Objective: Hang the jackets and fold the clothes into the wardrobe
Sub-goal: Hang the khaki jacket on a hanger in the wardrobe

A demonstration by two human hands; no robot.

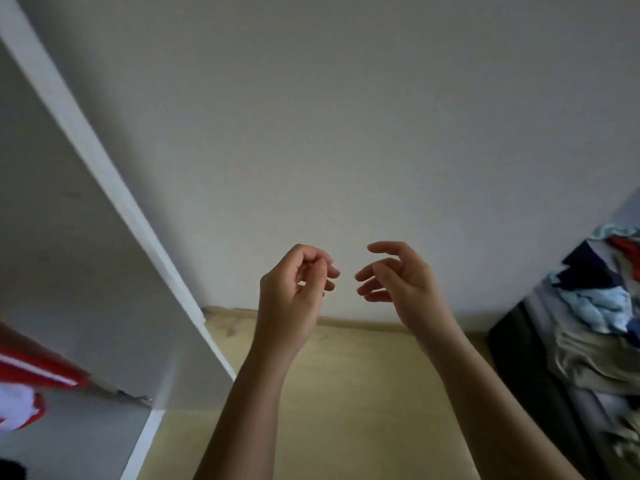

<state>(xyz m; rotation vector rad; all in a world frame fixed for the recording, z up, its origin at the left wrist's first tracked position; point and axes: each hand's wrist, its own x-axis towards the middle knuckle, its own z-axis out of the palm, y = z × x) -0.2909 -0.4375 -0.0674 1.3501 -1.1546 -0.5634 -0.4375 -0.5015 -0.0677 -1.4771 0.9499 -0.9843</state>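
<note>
Both my bare arms are raised in front of a plain white wall. My left hand (294,289) has its fingers curled in loosely, with nothing in it. My right hand (394,275) is spread, its fingers apart and empty. The white wardrobe (114,188) stands at the left, its side panel running diagonally. A red and white garment (31,382) shows inside it at the lower left. A pile of clothes (599,306), blue, navy, red and beige, lies at the right edge. Neither hand touches any garment.
Light wooden floor (346,393) lies below my arms, with a baseboard along the wall. A dark surface (519,348) holds the pile at the right. The frame is motion-blurred.
</note>
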